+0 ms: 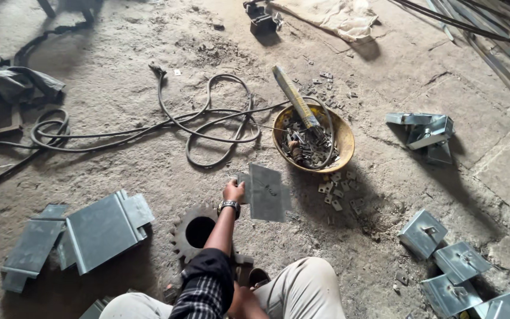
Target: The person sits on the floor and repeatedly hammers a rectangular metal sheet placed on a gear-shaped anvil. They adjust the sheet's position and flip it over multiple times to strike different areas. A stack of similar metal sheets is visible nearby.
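Observation:
My left hand (233,191), with a watch on the wrist and a dark checked sleeve behind it, reaches forward. It grips the left edge of a flat grey metal plate (267,192) held just above the dusty floor. Only a bit of my right hand (244,301) shows at the bottom between my knees, and its fingers are hidden. A rusty toothed gear wheel (195,230) lies on the floor under my left forearm. Beyond the plate sits a yellow bowl (342,137) full of small metal pieces.
Folded metal brackets lie in piles at the left (98,232), at the lower right (444,260) and at the right (425,132). Black cables (208,121) loop across the middle of the floor. Small metal clips (334,192) are scattered near the bowl. Long metal strips (491,35) lie at the top right.

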